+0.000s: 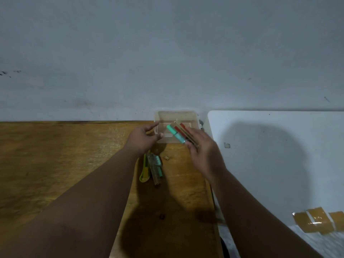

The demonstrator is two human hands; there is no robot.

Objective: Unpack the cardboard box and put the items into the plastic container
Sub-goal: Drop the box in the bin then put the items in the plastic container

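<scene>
A clear plastic container (176,116) stands open at the back edge of the wooden table, against the wall. My right hand (202,149) holds a bundle of stick-shaped items (177,134), green, red and tan, slanted over the container's front right part. My left hand (143,138) hovers at the container's front left corner, fingers apart, holding nothing. Below my left hand, a yellow-green utility knife (144,173) lies on the table beside several more stick-shaped items (156,168). No cardboard box shows in this view.
The wooden table (65,155) runs from the left to the middle. A white table (279,155) adjoins it on the right, with brown tape pieces (314,222) at its front edge. A grey wall stands right behind both.
</scene>
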